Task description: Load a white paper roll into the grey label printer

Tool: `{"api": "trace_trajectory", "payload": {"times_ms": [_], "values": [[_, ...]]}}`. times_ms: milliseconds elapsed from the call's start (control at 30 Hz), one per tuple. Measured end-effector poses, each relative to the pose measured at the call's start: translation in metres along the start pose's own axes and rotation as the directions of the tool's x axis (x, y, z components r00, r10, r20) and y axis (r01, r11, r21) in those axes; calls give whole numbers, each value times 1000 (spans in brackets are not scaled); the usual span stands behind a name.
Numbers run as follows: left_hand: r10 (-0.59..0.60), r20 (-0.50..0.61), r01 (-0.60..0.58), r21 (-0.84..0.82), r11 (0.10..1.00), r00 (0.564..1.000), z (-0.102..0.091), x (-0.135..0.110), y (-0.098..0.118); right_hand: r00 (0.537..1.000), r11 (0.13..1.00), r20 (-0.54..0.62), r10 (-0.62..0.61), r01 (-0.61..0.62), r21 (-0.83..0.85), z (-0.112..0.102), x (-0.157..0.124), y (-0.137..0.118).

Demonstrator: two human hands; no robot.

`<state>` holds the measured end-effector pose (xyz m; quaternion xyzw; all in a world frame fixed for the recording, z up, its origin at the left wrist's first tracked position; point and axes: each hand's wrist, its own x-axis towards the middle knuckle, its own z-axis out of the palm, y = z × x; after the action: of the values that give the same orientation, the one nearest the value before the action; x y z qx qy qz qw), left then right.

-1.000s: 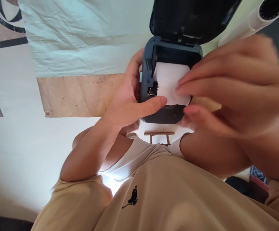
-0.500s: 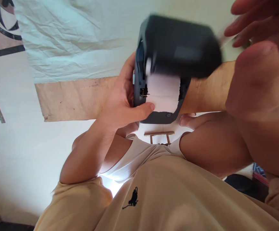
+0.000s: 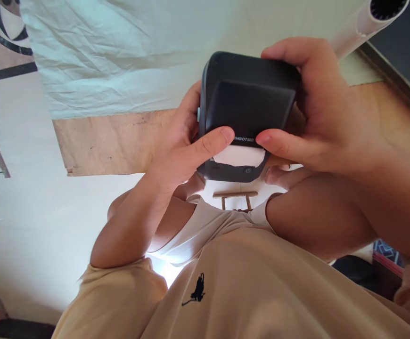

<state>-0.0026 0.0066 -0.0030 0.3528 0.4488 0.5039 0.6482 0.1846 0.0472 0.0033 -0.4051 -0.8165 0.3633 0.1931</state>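
Here, held at one o'clock of centre, by the front edge of the cloth-covered worktop (image 3: pixel 120 143): a dark printer (image 3: pixel 226 174), clasped at nine o'clock by the left hand (image 3: pixel 185 146) and at three o'clock by the right hand (image 3: pixel 320 106). Half-curled in grip on both sides, with thumbs on the lowered lid (image 3: pixel 252 106), above white paper (image 3: pixel 238 155) toward six o'clock. Apparently pressing the lid home; next calling, presumably, for even thumb pressure, without any visible sign of latching.
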Motion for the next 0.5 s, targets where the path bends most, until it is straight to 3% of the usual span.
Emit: {"api": "trace_trajectory", "payload": {"times_ms": [200, 300, 433, 500], "values": [[47, -11, -47, 30, 998, 999, -1, 3, -3, 995, 996, -57, -85, 83, -34, 3, 2, 6], [67, 3, -67, 55, 996, 998, -1, 3, -5, 997, 998, -55, -60, 58, -32, 4, 0, 6], [19, 16, -19, 53, 998, 1000, -3, 2, -2, 998, 999, -48, -40, 39, -23, 5, 0, 8], [-23, 84, 20, 36, 999, 996, -4, 3, 2, 997, 998, -46, -59, 59, -14, 6, 1, 10]]}}
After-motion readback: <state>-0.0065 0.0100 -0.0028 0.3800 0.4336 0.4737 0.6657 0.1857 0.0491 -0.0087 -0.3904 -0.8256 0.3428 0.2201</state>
